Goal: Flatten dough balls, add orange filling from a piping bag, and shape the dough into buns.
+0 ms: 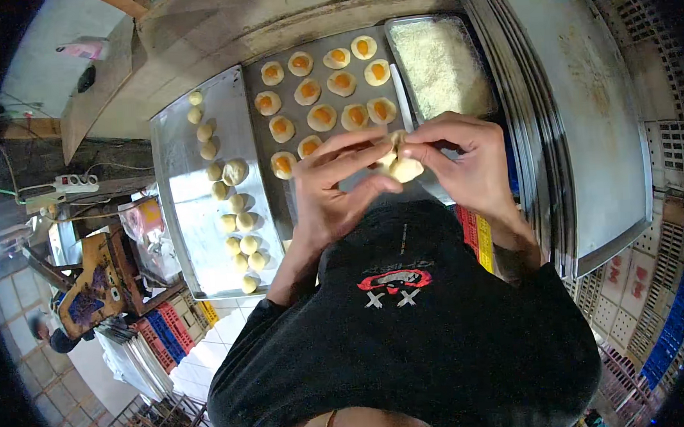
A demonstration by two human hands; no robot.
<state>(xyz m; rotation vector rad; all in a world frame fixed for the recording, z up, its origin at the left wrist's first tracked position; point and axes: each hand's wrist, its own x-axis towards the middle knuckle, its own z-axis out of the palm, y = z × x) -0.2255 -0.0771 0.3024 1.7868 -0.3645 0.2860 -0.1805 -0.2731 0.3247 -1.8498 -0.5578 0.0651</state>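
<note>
A piece of pale dough is held in front of my chest, between both hands. The fingers of my left hand curl around its left side. My right hand pinches its upper edge between thumb and fingers. What lies inside the dough is hidden. Just beyond my hands, a dark baking tray carries several flattened dough rounds, each with an orange filling in the middle. To the left, a silver tray bears several smooth dough balls.
A tray of pale crumbs stands at the far right, with a white strip beside it. Many metal trays lean stacked on the right. A power strip hangs at left. Plastic crates stand low on the left.
</note>
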